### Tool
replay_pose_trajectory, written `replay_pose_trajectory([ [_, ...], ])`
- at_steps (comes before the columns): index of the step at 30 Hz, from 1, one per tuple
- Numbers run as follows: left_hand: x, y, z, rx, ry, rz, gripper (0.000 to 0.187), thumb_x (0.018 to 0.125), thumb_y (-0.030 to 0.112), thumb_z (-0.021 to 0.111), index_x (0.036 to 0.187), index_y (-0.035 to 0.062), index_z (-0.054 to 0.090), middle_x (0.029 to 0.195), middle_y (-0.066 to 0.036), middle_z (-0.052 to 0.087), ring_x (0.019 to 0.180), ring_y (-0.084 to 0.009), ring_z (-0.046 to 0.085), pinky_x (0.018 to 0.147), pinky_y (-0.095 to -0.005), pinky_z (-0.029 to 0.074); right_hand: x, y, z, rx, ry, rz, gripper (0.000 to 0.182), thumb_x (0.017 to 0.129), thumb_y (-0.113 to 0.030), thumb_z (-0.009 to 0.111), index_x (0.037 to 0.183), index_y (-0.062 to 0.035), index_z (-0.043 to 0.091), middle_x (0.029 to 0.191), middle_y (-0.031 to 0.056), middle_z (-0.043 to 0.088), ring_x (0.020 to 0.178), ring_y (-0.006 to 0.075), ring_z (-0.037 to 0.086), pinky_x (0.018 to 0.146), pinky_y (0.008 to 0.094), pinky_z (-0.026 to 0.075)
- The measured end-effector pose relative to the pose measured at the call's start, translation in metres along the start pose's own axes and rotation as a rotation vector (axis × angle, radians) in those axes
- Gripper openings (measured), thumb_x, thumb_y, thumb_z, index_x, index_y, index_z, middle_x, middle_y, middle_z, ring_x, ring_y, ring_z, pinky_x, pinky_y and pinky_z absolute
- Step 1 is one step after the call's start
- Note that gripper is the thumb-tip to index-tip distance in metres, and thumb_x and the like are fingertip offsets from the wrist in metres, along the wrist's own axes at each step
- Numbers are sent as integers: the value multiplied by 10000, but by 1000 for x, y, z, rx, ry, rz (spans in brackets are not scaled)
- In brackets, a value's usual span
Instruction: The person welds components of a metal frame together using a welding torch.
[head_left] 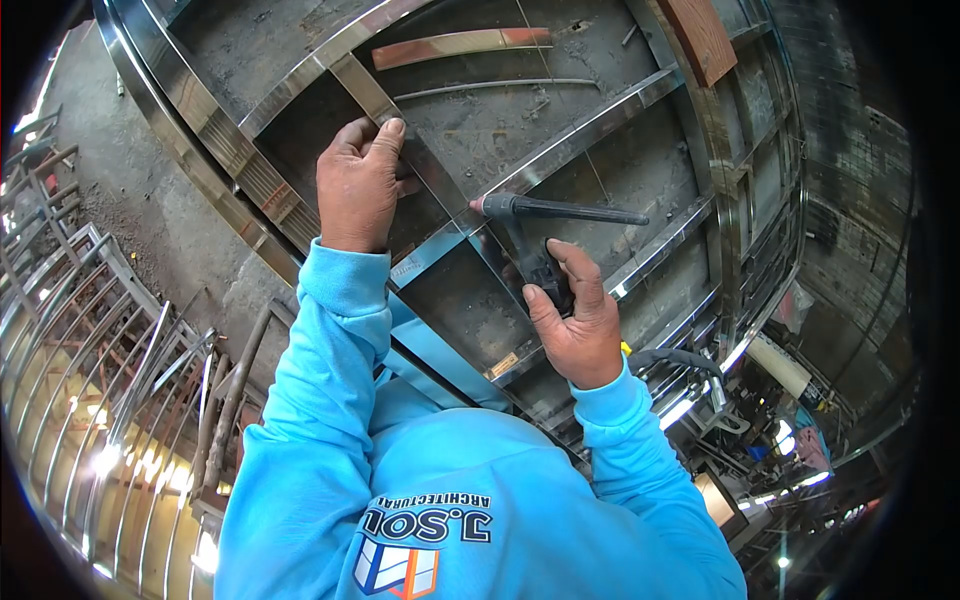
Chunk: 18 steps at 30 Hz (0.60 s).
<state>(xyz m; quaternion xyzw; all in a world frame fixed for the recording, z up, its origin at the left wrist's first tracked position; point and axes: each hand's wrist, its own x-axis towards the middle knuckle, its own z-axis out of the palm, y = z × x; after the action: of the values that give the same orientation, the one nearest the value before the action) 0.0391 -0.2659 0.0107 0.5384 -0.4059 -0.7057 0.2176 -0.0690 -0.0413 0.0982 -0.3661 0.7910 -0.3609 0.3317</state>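
My right hand is wrapped round the black handle of a TIG welding torch, whose long back cap points right. The pinkish nozzle sits right at a joint of a shiny metal frame, where a cross bar meets a longer bar. Up and to the left, my left hand pinches that cross bar, thumb on top and fingers curled behind it. Both sleeves are light blue, and part of the frame near my body reflects that blue.
A reddish curved strip and a thin rod lie beyond the frame's bars. A brown block rests across the far right. Metal railings stand at the left, and a dark hose runs beside my right wrist.
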Motion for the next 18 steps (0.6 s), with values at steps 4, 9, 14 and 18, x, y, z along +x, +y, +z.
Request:
replay_pose_trajectory([
  [4,1,-1,-1,-11,-6,3,401,993,245,661,1215,-86,631,937,-111,701,787,-166,692,652,-310,620,0,0,1,-23,7,-19,569,941,-82,713,1439,-125,442,1048,168,703,900,220,719,771,332,573],
  [9,-1,2,2,7,-1,-11,340,1016,239,636,1196,-49,620,952,-120,723,786,-195,727,691,-303,607,-1,0,1,-9,7,4,564,943,-93,717,1437,-129,446,1048,176,699,902,224,719,760,333,576],
  [14,-1,2,2,11,3,-6,337,1014,234,640,1196,-50,623,955,-116,722,778,-186,724,670,-286,595,0,0,0,-41,-5,-17,565,950,-102,710,1442,-133,434,1064,175,694,914,228,720,767,334,577],
  [18,-1,1,1,-3,2,-2,390,993,228,655,1224,-85,629,947,-126,716,803,-171,698,672,-316,619,-1,1,2,1,6,8,551,959,-112,702,1438,-135,431,1074,168,696,923,229,719,785,338,575],
])
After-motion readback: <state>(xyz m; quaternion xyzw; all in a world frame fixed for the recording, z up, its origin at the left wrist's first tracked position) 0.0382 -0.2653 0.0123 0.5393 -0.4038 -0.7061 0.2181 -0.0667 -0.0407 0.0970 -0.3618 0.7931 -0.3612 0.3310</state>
